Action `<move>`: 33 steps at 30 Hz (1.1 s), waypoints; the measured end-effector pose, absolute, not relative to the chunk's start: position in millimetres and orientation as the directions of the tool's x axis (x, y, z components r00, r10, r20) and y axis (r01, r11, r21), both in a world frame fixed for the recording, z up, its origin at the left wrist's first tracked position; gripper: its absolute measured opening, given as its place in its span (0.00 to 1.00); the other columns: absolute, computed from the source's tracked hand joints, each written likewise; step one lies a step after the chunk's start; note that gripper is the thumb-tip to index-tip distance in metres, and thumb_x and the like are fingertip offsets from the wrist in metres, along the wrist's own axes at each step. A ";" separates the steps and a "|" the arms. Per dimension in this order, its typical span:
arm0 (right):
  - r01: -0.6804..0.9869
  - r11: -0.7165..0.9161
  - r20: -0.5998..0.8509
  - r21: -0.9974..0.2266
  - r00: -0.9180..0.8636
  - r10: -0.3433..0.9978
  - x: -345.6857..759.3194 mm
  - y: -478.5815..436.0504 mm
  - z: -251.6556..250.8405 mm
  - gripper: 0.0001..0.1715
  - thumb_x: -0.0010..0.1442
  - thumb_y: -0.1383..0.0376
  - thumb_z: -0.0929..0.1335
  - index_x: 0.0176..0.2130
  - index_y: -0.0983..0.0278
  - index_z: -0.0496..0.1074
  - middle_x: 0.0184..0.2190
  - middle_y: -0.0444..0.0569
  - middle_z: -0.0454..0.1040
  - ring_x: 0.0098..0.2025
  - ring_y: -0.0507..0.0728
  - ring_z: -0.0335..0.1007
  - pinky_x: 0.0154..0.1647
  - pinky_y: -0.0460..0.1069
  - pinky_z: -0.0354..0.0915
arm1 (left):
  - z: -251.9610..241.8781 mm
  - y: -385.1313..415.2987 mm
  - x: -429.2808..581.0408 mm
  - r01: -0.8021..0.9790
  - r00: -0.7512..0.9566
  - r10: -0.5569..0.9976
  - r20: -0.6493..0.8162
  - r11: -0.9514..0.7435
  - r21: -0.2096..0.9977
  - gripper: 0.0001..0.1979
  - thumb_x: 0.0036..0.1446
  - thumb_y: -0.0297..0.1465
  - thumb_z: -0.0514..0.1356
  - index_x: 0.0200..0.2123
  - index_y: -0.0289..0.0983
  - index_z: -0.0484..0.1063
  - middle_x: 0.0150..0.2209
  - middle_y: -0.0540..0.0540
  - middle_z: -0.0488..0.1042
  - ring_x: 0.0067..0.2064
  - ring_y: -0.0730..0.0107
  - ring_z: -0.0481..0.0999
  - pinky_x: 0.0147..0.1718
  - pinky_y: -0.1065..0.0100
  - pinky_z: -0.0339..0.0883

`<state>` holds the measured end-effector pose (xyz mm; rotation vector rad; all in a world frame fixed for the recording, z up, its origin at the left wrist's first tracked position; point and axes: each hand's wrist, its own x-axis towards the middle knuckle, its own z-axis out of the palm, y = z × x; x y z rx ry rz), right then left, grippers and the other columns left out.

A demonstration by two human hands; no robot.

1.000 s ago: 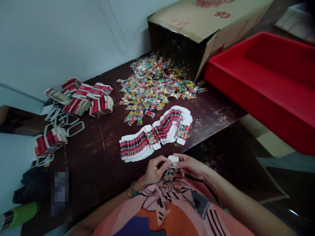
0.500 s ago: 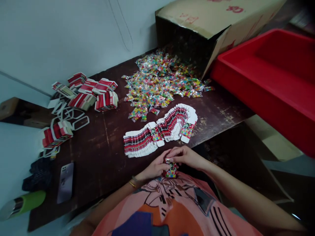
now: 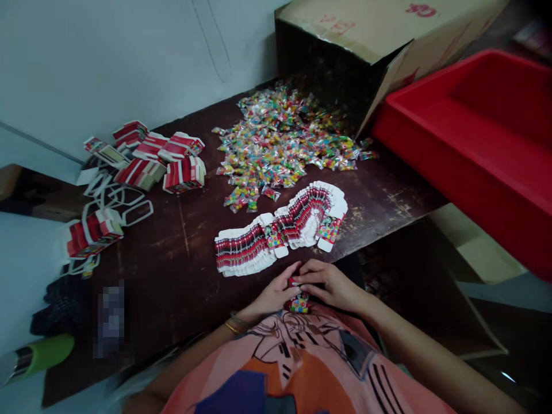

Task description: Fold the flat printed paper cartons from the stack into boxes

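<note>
Close to my body, at the table's near edge, my left hand point(image 3: 275, 294) is closed around a small printed candy box point(image 3: 299, 303). The box is red and black with colourful round shapes. My right hand point(image 3: 331, 284) meets it from the other side, fingers pressed over the box's top end, which they largely hide. Just beyond my hands lies a fanned row of flat, unfolded candy boxes point(image 3: 245, 253) with white flaps. Farther back spreads a heap of small clear packets of coloured candy point(image 3: 276, 144).
A large cardboard carton point(image 3: 388, 29) opens toward the candy heap. At right, a red plastic tray point(image 3: 452, 161) overhangs the table edge. Bundled flat boxes point(image 3: 183, 175) and white bands point(image 3: 138, 213) lie left, near a blurred phone-shaped object point(image 3: 111, 322) and a green bottle point(image 3: 52, 353).
My right fingers have shifted from pinching at the box's top to lying across it, hiding its white flap. The box stays in my left hand. The view has shifted slightly.
</note>
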<state>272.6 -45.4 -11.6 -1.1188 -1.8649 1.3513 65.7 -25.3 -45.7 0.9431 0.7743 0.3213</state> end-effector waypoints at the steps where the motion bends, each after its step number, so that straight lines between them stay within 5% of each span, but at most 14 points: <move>1: 0.323 0.185 -0.007 -0.928 -0.512 0.859 272.6 -47.4 -9.7 0.17 0.64 0.62 0.65 0.51 0.57 0.74 0.43 0.53 0.74 0.46 0.58 0.67 0.46 0.54 0.65 | -44.8 -25.0 66.8 0.075 0.692 0.559 -0.456 0.574 0.816 0.36 0.53 0.35 0.63 0.64 0.39 0.55 0.67 0.38 0.53 0.65 0.53 0.57 0.62 0.54 0.53; 4: 0.322 0.221 0.011 -0.920 -0.545 0.839 276.1 -43.9 -8.8 0.18 0.65 0.63 0.63 0.52 0.57 0.74 0.44 0.52 0.74 0.46 0.58 0.68 0.47 0.53 0.66 | -38.6 -20.4 70.9 0.077 0.688 0.564 -0.456 0.568 0.819 0.34 0.50 0.31 0.64 0.61 0.39 0.59 0.61 0.39 0.63 0.61 0.57 0.64 0.58 0.58 0.58; 7: 0.415 0.267 0.042 -0.870 -0.477 0.878 303.4 -13.3 -17.7 0.16 0.65 0.62 0.63 0.48 0.57 0.76 0.44 0.51 0.75 0.45 0.56 0.70 0.48 0.51 0.67 | -27.9 -10.4 72.0 0.120 0.637 0.597 -0.488 0.549 0.827 0.25 0.50 0.28 0.62 0.53 0.37 0.67 0.45 0.44 0.75 0.46 0.65 0.74 0.48 0.64 0.64; 10: 0.760 0.130 0.179 -0.637 -0.018 0.984 360.6 46.7 -31.6 0.16 0.65 0.61 0.62 0.45 0.59 0.77 0.45 0.53 0.74 0.48 0.58 0.68 0.52 0.53 0.65 | -14.0 2.2 63.4 0.217 0.617 0.560 -0.553 0.554 0.804 0.20 0.47 0.27 0.62 0.46 0.35 0.71 0.37 0.46 0.76 0.38 0.68 0.74 0.40 0.68 0.65; 12: 0.832 -0.008 0.262 -0.555 0.183 0.948 401.4 91.7 -40.3 0.21 0.66 0.63 0.59 0.50 0.67 0.73 0.51 0.61 0.70 0.54 0.63 0.63 0.56 0.59 0.60 | -3.4 10.2 51.5 0.352 0.606 0.519 -0.603 0.504 0.789 0.24 0.45 0.27 0.62 0.49 0.36 0.71 0.37 0.48 0.77 0.38 0.68 0.73 0.39 0.69 0.64; 15: 0.874 -0.045 0.302 -0.485 0.215 0.929 440.5 143.7 -53.8 0.24 0.63 0.64 0.61 0.56 0.68 0.68 0.58 0.63 0.66 0.59 0.67 0.56 0.57 0.62 0.56 | 12.2 19.3 30.4 0.528 0.598 0.432 -0.675 0.421 0.737 0.30 0.39 0.26 0.65 0.51 0.39 0.70 0.35 0.52 0.77 0.36 0.67 0.73 0.35 0.71 0.63; 19: 0.907 -0.043 0.316 -0.419 0.190 0.929 447.4 165.5 -73.4 0.24 0.62 0.64 0.62 0.57 0.64 0.67 0.57 0.57 0.69 0.60 0.66 0.56 0.58 0.62 0.51 | 21.2 22.6 14.9 0.600 0.545 0.450 -0.708 0.381 0.704 0.13 0.39 0.34 0.68 0.32 0.36 0.76 0.30 0.52 0.77 0.34 0.64 0.72 0.33 0.70 0.63; 22: 0.915 -0.087 0.343 -0.393 0.234 0.910 443.2 149.1 -83.8 0.19 0.63 0.64 0.61 0.50 0.66 0.71 0.51 0.59 0.72 0.54 0.65 0.60 0.54 0.60 0.53 | 14.3 18.7 17.3 0.520 0.308 0.726 -0.614 0.412 0.748 0.15 0.46 0.43 0.64 0.29 0.37 0.74 0.28 0.52 0.75 0.34 0.65 0.71 0.35 0.68 0.63; 25: 0.913 -0.146 0.357 -0.381 0.291 0.888 440.7 110.8 -90.1 0.17 0.63 0.63 0.60 0.45 0.67 0.73 0.46 0.60 0.74 0.48 0.65 0.63 0.49 0.58 0.56 | 2.6 12.6 25.9 0.357 0.143 0.831 -0.538 0.464 0.811 0.19 0.48 0.48 0.62 0.26 0.36 0.70 0.26 0.51 0.73 0.33 0.65 0.70 0.34 0.68 0.64; 29: 0.914 -0.159 0.335 -0.373 0.293 0.895 426.0 41.8 -94.6 0.17 0.64 0.62 0.60 0.46 0.65 0.72 0.46 0.58 0.74 0.48 0.65 0.63 0.48 0.58 0.58 | -3.4 5.4 41.5 0.056 0.279 0.756 -0.592 0.603 0.796 0.21 0.46 0.40 0.67 0.41 0.37 0.69 0.37 0.49 0.75 0.36 0.66 0.73 0.36 0.66 0.68; 33: 0.934 -0.055 0.308 -0.352 0.171 0.936 394.1 -24.5 -98.1 0.20 0.65 0.62 0.61 0.54 0.58 0.69 0.53 0.55 0.70 0.54 0.66 0.61 0.54 0.61 0.55 | 1.0 4.2 57.6 -0.123 0.479 0.646 -0.594 0.719 0.684 0.20 0.48 0.31 0.66 0.45 0.37 0.66 0.39 0.46 0.76 0.36 0.65 0.77 0.40 0.62 0.70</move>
